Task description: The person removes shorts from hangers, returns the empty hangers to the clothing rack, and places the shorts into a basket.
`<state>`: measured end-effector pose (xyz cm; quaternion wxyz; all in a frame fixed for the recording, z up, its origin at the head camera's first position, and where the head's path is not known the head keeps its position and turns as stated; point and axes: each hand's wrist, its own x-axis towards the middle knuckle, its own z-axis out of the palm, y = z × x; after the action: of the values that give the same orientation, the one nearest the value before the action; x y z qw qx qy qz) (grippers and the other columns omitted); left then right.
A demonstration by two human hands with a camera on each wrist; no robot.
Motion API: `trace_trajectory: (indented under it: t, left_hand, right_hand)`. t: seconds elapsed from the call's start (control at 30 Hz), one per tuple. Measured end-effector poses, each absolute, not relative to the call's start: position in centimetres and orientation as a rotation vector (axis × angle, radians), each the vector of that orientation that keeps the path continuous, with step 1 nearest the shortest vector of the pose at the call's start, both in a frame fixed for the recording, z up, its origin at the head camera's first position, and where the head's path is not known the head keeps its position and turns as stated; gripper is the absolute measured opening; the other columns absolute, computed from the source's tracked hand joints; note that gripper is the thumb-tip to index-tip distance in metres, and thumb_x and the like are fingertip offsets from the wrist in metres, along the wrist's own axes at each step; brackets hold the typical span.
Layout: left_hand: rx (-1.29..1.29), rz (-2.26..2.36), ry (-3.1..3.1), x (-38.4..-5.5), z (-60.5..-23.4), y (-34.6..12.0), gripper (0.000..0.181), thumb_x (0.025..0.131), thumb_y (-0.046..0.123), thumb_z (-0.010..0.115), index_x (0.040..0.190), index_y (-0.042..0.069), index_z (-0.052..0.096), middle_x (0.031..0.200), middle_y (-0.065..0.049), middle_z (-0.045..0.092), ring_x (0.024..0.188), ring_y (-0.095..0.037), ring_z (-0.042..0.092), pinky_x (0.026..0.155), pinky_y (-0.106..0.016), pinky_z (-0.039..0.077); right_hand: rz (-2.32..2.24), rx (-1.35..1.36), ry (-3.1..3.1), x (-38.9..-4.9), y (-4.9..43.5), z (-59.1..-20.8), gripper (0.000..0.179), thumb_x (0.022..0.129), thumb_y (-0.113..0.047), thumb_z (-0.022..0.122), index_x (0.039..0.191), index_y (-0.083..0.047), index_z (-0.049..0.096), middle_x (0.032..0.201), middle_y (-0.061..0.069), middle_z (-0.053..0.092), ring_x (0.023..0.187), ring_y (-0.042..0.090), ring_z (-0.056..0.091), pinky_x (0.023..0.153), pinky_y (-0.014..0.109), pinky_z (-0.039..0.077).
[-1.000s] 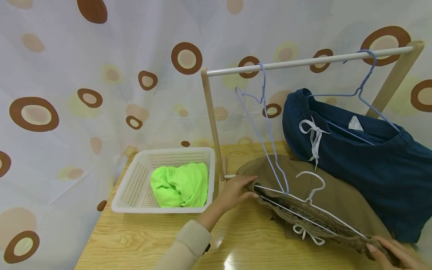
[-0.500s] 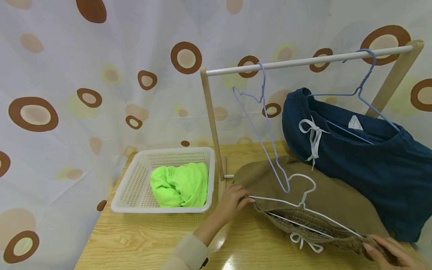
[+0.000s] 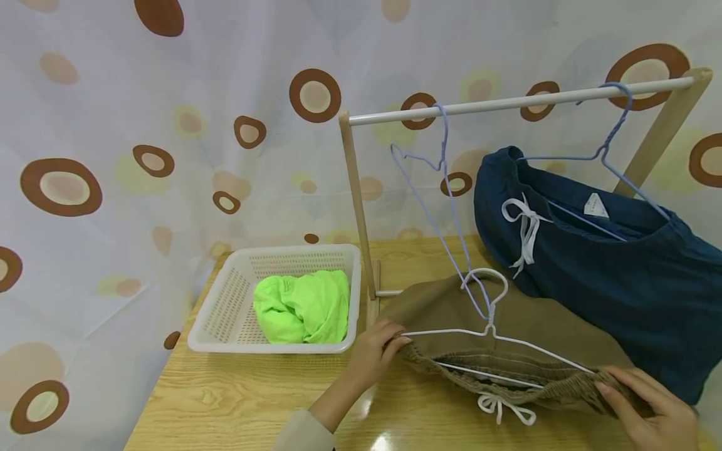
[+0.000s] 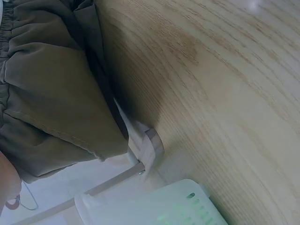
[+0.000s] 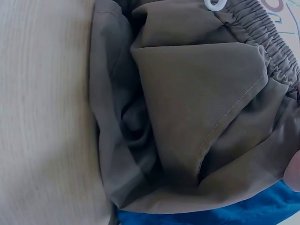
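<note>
Brown drawstring shorts (image 3: 541,313) hang between both hands, with a white wire hanger (image 3: 451,331) set inside the elastic waistband. My left hand (image 3: 372,354) pinches the waistband's left end together with the hanger's tip. At the opposite end my right hand (image 3: 654,401) grips the bunched waistband, thumb in front. The hanger's hook stands up and overlaps, in the head view, the lower end of a bare blue hanger (image 3: 434,232). Both wrist views show the shorts' legs close to the table; only a bit of each hand appears at their edges.
A rack with a white rail (image 3: 507,102) and wooden posts stands behind. Navy drawstring shorts (image 3: 592,269) hang at its right on a blue hanger (image 3: 617,128). Left of the rack, a white basket (image 3: 220,313) holds a bright green garment (image 3: 304,307) on the wooden table (image 3: 225,401).
The brown shorts and white hanger have turned more level and risen a little. Their hook has moved left and up toward the bare blue hanger. The left hand has shifted left and down.
</note>
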<state>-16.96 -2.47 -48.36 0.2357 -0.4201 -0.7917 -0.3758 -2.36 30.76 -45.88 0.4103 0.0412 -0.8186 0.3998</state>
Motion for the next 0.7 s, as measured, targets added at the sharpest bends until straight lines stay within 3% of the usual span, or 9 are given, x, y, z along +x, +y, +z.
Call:
trace_trajectory:
  t: [0.07,0.17,0.27,0.5,0.7]
  left_hand:
    - [-1.147,-1.048,-2.188,-16.7,-48.3,-2.6,0.032,0.094,0.031,0.047,0.090,0.006,0.065,0.083,-0.004,0.064,0.068,-0.009,0.057,0.064,-0.011,0.047]
    - [-1.142,-1.066,-2.210,-16.5,-48.2,-2.6,0.027,0.093,0.028,0.051,0.090,0.006,0.066,0.082,-0.003,0.064,0.068,-0.009,0.057,0.065,-0.010,0.046]
    - [-1.133,-1.073,-2.203,-16.5,-48.0,-2.5,0.027,0.093,0.028,0.051,0.089,0.006,0.066,0.079,-0.002,0.064,0.067,-0.008,0.055,0.064,-0.010,0.045]
    - [-1.111,-1.064,-2.128,-16.3,-47.2,-2.7,0.034,0.095,0.030,0.045,0.085,0.005,0.066,0.072,-0.001,0.061,0.062,-0.007,0.050,0.060,-0.009,0.042]
    - [-1.029,-1.042,-2.005,-16.3,-46.4,-3.6,0.035,0.099,0.026,0.043,0.080,0.007,0.065,0.071,-0.002,0.065,0.063,-0.009,0.059,0.062,-0.014,0.048]
  right_hand:
    - [1.003,0.119,-2.077,-2.5,30.7,-45.7,0.037,0.071,0.023,0.064,0.090,-0.009,0.069,0.091,-0.032,0.056,0.061,-0.015,0.047,0.048,0.007,0.038]
    - [1.018,0.183,-2.076,-2.8,30.6,-45.4,0.018,0.075,0.019,0.064,0.089,0.009,0.068,0.093,-0.030,0.057,0.062,-0.013,0.047,0.048,0.008,0.038]
    - [1.051,0.237,-2.060,-3.1,30.5,-45.3,0.014,0.077,0.016,0.063,0.091,0.019,0.063,0.097,-0.027,0.058,0.066,-0.011,0.048,0.050,0.008,0.038]
    - [1.021,0.288,-2.085,-3.9,29.9,-44.2,0.015,0.080,0.008,0.065,0.090,0.019,0.063,0.100,-0.028,0.058,0.082,-0.015,0.054,0.074,0.000,0.042]
    - [1.019,0.340,-2.098,-4.6,29.0,-42.3,0.013,0.077,0.011,0.067,0.089,0.015,0.065,0.096,-0.027,0.059,0.080,-0.013,0.054,0.074,0.001,0.041]
